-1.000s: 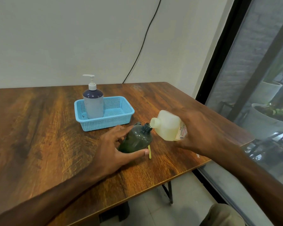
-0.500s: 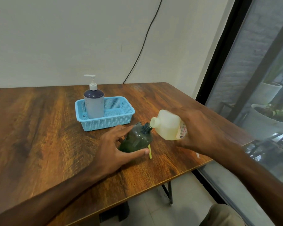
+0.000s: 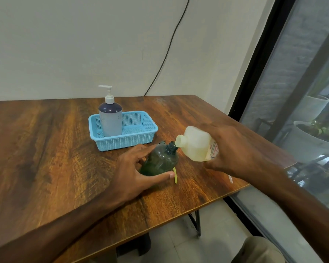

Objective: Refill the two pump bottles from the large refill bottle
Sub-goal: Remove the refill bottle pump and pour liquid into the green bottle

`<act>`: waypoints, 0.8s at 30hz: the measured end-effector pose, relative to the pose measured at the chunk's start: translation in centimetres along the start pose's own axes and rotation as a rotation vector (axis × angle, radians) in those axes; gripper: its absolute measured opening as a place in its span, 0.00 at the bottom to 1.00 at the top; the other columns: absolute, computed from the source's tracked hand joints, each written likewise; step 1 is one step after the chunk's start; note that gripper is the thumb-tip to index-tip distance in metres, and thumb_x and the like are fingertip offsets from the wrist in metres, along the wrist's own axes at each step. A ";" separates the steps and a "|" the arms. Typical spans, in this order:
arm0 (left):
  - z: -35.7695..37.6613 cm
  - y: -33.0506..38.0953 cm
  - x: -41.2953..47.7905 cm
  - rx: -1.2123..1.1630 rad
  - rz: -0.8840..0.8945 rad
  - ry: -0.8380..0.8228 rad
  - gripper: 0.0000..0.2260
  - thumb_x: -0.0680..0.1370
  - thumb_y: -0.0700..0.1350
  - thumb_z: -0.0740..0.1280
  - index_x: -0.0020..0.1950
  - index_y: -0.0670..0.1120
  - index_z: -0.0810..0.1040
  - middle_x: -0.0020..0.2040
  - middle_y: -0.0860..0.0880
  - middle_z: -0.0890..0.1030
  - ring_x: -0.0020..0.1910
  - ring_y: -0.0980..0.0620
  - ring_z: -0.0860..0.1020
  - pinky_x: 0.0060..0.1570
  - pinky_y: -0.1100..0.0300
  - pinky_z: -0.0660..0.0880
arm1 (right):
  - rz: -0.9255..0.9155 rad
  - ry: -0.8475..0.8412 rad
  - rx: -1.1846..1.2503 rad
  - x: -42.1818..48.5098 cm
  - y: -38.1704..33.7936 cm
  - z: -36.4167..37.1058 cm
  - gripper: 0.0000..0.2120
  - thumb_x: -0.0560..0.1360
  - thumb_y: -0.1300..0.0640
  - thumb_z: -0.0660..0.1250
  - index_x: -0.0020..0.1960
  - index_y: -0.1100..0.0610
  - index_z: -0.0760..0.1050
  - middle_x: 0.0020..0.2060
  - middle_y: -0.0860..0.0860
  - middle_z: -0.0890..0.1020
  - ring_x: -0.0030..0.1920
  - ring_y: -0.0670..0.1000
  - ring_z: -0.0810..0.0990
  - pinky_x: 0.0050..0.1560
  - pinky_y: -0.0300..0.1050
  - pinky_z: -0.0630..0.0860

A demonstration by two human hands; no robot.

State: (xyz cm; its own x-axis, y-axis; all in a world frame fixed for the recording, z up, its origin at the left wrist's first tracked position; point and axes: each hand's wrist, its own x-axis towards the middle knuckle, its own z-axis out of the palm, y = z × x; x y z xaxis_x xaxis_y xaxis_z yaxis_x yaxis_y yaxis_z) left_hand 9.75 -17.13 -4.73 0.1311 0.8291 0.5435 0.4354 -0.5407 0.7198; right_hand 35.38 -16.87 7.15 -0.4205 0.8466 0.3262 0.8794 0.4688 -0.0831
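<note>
A dark green bottle [image 3: 160, 161] stands on the wooden table [image 3: 46, 149] with its pump removed and its neck open. My left hand [image 3: 135, 171] grips its body between thumb and fingers. My right hand [image 3: 234, 152] holds the pale yellowish refill bottle [image 3: 195, 144] tipped sideways, its open spout touching the green bottle's neck. A second pump bottle [image 3: 110, 118], dark blue on top with a white pump, stands in the blue basket [image 3: 141, 137].
A thin yellow-green tube [image 3: 175, 175] lies on the table just right of the green bottle. The table's right edge runs close behind my right hand, beside a glass door with plant pots outside. A black cable hangs on the wall.
Almost nothing differs; the refill bottle stays tilted at the green bottle's neck, and both hands keep their hold.
</note>
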 end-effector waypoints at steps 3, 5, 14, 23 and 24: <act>0.0 0.1 0.0 -0.006 -0.009 0.002 0.33 0.66 0.63 0.81 0.69 0.62 0.76 0.59 0.62 0.82 0.60 0.59 0.79 0.51 0.57 0.81 | 0.012 0.001 -0.014 0.1 0.1 0.1 0.44 0.65 0.49 0.81 0.76 0.48 0.65 0.67 0.48 0.76 0.67 0.51 0.72 0.64 0.50 0.73; 0.1 0.1 0.1 -0.007 -0.007 0.004 0.34 0.66 0.62 0.82 0.70 0.61 0.77 0.59 0.62 0.82 0.60 0.58 0.79 0.51 0.57 0.81 | 0.007 0.011 -0.012 0.0 0.0 0.1 0.44 0.64 0.49 0.82 0.75 0.48 0.66 0.66 0.48 0.76 0.66 0.51 0.73 0.64 0.51 0.73; 0.1 0.0 0.1 -0.007 0.003 0.008 0.33 0.66 0.65 0.81 0.69 0.64 0.76 0.59 0.62 0.82 0.60 0.57 0.79 0.50 0.56 0.82 | 0.008 0.014 -0.002 0.0 -0.1 -0.1 0.43 0.65 0.51 0.82 0.75 0.48 0.66 0.66 0.49 0.76 0.66 0.52 0.73 0.63 0.51 0.74; 0.1 0.0 0.0 -0.006 -0.007 0.007 0.35 0.65 0.63 0.82 0.71 0.59 0.78 0.60 0.62 0.82 0.61 0.57 0.79 0.51 0.54 0.82 | 0.007 0.008 -0.010 0.1 -0.1 -0.2 0.43 0.64 0.51 0.82 0.75 0.48 0.67 0.67 0.49 0.77 0.67 0.52 0.73 0.64 0.53 0.74; 0.1 0.0 0.0 -0.006 -0.004 0.008 0.35 0.66 0.63 0.82 0.70 0.59 0.78 0.60 0.62 0.82 0.61 0.57 0.79 0.51 0.54 0.83 | 0.006 0.008 -0.008 0.1 -0.1 -0.2 0.43 0.64 0.51 0.82 0.75 0.48 0.67 0.67 0.49 0.76 0.67 0.52 0.73 0.64 0.53 0.74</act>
State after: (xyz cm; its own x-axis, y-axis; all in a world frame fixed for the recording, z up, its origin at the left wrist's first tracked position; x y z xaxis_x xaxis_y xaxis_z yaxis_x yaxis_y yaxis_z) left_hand 9.84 -17.08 -4.75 0.1224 0.8302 0.5439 0.4308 -0.5382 0.7244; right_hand 35.30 -16.85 7.36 -0.4137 0.8472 0.3333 0.8836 0.4619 -0.0774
